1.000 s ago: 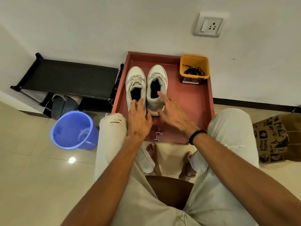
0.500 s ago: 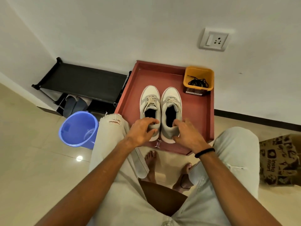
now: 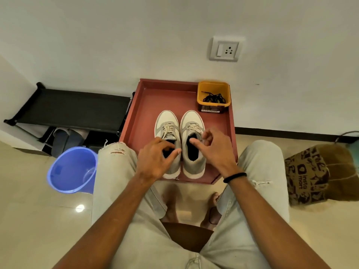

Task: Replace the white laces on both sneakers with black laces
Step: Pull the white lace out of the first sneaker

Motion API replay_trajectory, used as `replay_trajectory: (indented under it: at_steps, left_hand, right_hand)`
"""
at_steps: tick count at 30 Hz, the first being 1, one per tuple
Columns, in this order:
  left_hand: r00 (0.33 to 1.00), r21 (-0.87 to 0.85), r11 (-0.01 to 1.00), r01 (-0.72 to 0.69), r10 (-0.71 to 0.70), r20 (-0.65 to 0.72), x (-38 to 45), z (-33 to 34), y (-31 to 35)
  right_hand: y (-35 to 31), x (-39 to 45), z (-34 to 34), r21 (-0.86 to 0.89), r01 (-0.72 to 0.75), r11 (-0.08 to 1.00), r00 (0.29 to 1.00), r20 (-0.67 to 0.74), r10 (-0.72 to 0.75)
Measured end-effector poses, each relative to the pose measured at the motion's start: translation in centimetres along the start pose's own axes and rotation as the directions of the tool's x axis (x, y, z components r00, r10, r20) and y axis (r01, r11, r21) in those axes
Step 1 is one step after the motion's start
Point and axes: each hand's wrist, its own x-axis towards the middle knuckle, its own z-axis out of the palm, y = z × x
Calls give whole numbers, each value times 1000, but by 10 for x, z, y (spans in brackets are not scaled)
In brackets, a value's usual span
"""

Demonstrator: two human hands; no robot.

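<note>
**Both sneakers still white-laced; hands poised at the collars**

Head view: the two sneakers sit side by side, toes toward the wall, on a red tray; the left sneaker and the right sneaker both carry their white laces, so nothing of the swap is done yet; the black laces lie coiled in a yellow tub at the tray's far right corner, well apart from the shoes.

The left hand lies over the opening of the left sneaker, fingers curved and spread with the thumb reaching toward the gap between the shoes; whether it actually grips the collar I cannot tell; the right hand hovers at the right sneaker's tongue, forefinger extended toward the opening and the other fingers curled, pinching nothing that I can make out.

The step in hand looks like starting to unlace; to do it well, I would steady one shoe by the heel with one hand, find the knot or the lace ends at the top eyelets with the other, and loosen row by row rather than tugging; working one shoe at a time keeps the laces from tangling.

Off the tray, a blue bucket stands on the floor to the left; a printed paper bag sits to the right.
</note>
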Motion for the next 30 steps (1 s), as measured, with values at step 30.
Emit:
replay_trajectory:
  at_steps: [30]
  left_hand:
    - [998,-143,989,34,-27,50,27,26,38]
  right_hand:
    - [51,-10,18,370,-185,910,980,-3,200]
